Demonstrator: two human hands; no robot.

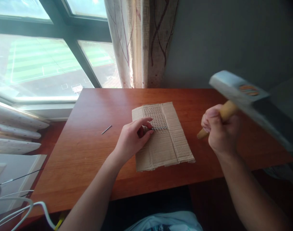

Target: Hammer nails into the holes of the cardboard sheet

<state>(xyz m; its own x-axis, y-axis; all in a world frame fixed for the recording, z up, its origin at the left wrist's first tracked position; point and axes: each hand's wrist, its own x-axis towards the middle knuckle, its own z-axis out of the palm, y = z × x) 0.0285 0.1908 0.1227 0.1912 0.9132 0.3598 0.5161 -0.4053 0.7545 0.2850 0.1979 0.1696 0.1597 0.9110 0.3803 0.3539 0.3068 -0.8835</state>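
My right hand [221, 128] is wrapped round the wooden handle of a hammer [242, 89] and holds it raised above the right side of the table. The hammer's big metal head is slightly blurred. My left hand [134, 136] rests on a flat piece of corrugated cardboard [161, 147], thumb and fingers curled together at the near edge of a patch of small holes [156, 117]. Whatever is between those fingertips is too small and hidden to name. To the left of that hand, a thin metal nail [106, 129] lies loose on the table.
The reddish-brown wooden table [86, 112] meets a grey wall [228, 41] at the back. A window [52, 64] and a patterned curtain [141, 45] stand behind its left part. White cables [28, 205] hang by the near left corner.
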